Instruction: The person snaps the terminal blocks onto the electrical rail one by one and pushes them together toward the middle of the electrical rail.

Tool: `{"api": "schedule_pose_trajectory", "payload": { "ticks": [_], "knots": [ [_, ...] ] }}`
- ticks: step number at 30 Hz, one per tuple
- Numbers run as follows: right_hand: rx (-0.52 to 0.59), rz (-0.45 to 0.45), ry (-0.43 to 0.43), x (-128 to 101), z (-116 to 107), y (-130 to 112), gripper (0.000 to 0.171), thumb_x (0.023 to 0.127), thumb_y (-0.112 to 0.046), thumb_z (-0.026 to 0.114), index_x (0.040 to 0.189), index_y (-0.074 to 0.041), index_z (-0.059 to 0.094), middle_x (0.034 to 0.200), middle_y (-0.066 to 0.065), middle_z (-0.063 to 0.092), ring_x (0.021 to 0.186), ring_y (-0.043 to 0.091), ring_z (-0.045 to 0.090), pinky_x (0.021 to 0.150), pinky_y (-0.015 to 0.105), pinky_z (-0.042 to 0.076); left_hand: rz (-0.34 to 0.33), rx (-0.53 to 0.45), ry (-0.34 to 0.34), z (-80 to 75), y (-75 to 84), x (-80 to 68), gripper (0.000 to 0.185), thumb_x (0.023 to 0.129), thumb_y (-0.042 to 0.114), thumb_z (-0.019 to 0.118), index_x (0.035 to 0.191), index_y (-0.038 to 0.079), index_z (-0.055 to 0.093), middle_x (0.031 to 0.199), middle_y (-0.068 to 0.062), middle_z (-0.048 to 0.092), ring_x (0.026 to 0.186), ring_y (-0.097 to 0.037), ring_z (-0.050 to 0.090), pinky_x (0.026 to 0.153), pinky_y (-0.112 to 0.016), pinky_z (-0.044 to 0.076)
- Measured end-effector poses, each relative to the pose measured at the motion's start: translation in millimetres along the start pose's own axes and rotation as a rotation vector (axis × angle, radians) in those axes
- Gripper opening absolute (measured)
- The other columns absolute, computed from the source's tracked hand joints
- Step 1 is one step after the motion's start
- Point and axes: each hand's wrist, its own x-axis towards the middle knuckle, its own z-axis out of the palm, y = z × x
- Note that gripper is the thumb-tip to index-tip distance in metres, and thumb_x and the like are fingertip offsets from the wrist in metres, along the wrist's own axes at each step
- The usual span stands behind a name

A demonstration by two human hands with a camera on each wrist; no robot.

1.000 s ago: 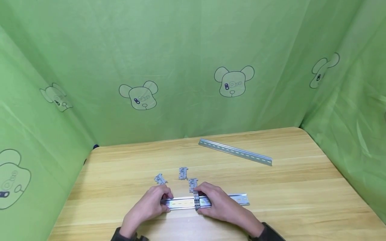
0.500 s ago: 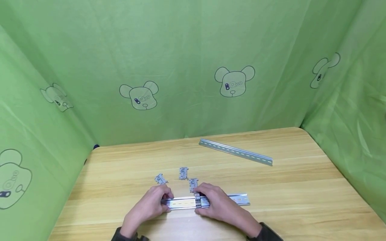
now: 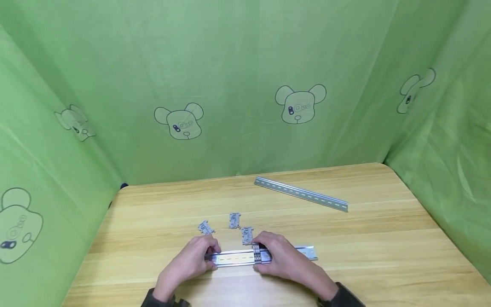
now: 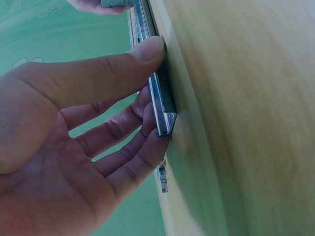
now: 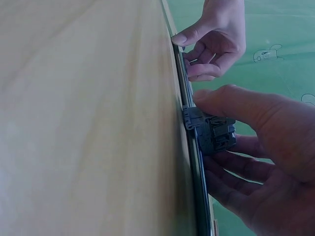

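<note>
Green cloth backdrop (image 3: 238,64): behind the table.
Wooden table (image 3: 383,238): bears all items below.
Near slotted rail (image 3: 235,259): lies crosswise before the person, partly covered by both hands.
Far slotted rail (image 3: 301,194): apart, slanting near the back edge.
Right hand (image 3: 281,258): thumb and fingers grip the block group across its length.
Left hand (image 3: 195,256): pinches the near rail towards its left end, thumb on the near edge.
Block group (image 3: 257,254): straddles the near rail; count unclear.
Loose grey blocks, three (image 3: 235,220): beyond the rail, one just beside the right fingertips.
Handling, as judged: brace the rail firmly; load both block ends evenly, square to the rail, without twisting.
</note>
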Motion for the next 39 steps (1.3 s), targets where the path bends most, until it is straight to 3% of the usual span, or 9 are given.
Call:
{"api": "schedule_pose_trajectory", "payload": {
  "ticks": [4, 9, 15, 20, 39],
  "knots": [
    [0.014, 0.020, -0.043, -1, -6, -1, 0.063, 0.077, -0.032, 0.090, 0.129, -0.007, 0.065, 0.120, 0.000, 0.067, 0.106, 0.013, 0.063, 0.094, 0.036, 0.055, -0.002, -0.005, 0.003, -0.3, 1.3, -0.7, 0.029, 0.073, 0.006, 0.089, 0.095, 0.012, 0.072, 0.092, 0.006, 0.064, 0.084, -0.011, 0.059, 0.076, -0.027, 0.053],
    [-0.028, 0.051, -0.073, -9, -29, 4, 0.077, 0.073, -0.041, 0.091, 0.136, -0.007, 0.062, 0.129, 0.003, 0.063, 0.116, 0.022, 0.062, 0.100, 0.044, 0.053, 0.003, -0.013, 0.009, -0.2, 2.2, -1.3, 0.029, 0.072, 0.005, 0.089, 0.094, 0.011, 0.072, 0.091, 0.005, 0.064, 0.082, -0.010, 0.059, 0.074, -0.026, 0.053],
    [-0.065, 0.118, -0.147, -20, -58, 21, 0.052, 0.075, -0.021, 0.090, 0.121, -0.009, 0.070, 0.115, -0.001, 0.062, 0.101, 0.018, 0.061, 0.088, 0.036, 0.056, 0.003, -0.025, 0.018, 0.5, -2.0, -1.3, 0.028, 0.073, 0.006, 0.089, 0.094, 0.012, 0.071, 0.091, 0.006, 0.064, 0.081, -0.010, 0.059, 0.073, -0.025, 0.054],
    [-0.070, 0.129, -0.168, -24, -65, 30, 0.034, 0.077, -0.007, 0.086, 0.108, -0.010, 0.072, 0.102, -0.004, 0.060, 0.088, 0.014, 0.056, 0.075, 0.028, 0.053, 0.007, -0.026, 0.031, 0.6, -8.9, 0.3, 0.029, 0.073, 0.005, 0.089, 0.095, 0.012, 0.072, 0.094, 0.005, 0.066, 0.083, -0.011, 0.061, 0.075, -0.028, 0.056],
    [-0.060, 0.098, -0.121, -13, -62, 40, 0.031, 0.079, -0.007, 0.080, 0.109, -0.006, 0.072, 0.099, -0.001, 0.063, 0.086, 0.016, 0.058, 0.074, 0.028, 0.052, 0.050, -0.034, 0.029, -13.2, -28.6, 21.3, 0.031, 0.072, 0.002, 0.089, 0.097, 0.008, 0.072, 0.092, 0.002, 0.066, 0.081, -0.015, 0.060, 0.072, -0.028, 0.053]
  ]
}}
